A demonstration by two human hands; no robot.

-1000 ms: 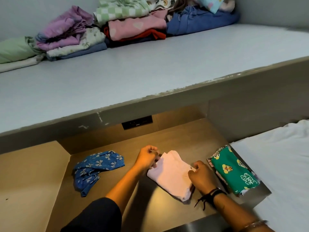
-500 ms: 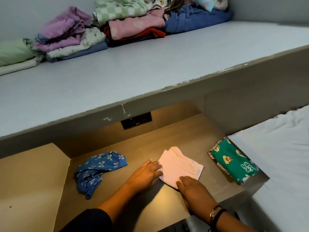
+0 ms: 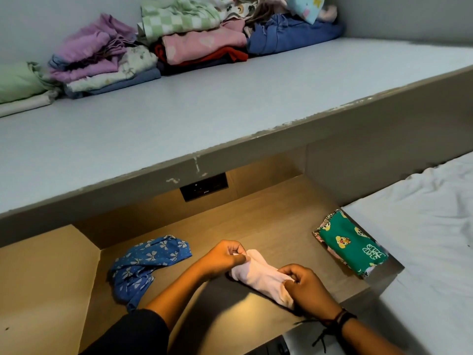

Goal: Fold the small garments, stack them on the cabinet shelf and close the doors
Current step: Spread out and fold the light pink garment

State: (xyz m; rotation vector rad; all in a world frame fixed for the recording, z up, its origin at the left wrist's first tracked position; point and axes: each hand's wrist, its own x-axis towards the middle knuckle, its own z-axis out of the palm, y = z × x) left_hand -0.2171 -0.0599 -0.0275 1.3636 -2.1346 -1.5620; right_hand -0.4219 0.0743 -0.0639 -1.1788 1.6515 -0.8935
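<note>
A small pale pink garment [image 3: 261,274] lies folded into a narrow strip on the lit wooden shelf [image 3: 268,221]. My left hand [image 3: 225,257] pinches its far end and my right hand [image 3: 307,290] pinches its near end. To the left on the same shelf lies a crumpled blue garment with white bows [image 3: 146,262]. A folded green cartoon-print garment [image 3: 350,244] rests at the shelf's right edge.
Above the shelf runs a wide grey ledge [image 3: 204,111] with piles of folded clothes [image 3: 184,39] along the back wall. A black socket panel [image 3: 203,187] sits under the ledge. A white bed sheet [image 3: 422,226] lies to the right.
The pink garment was a flat square under my palms; now it is folded narrower and both hands pinch its ends.
</note>
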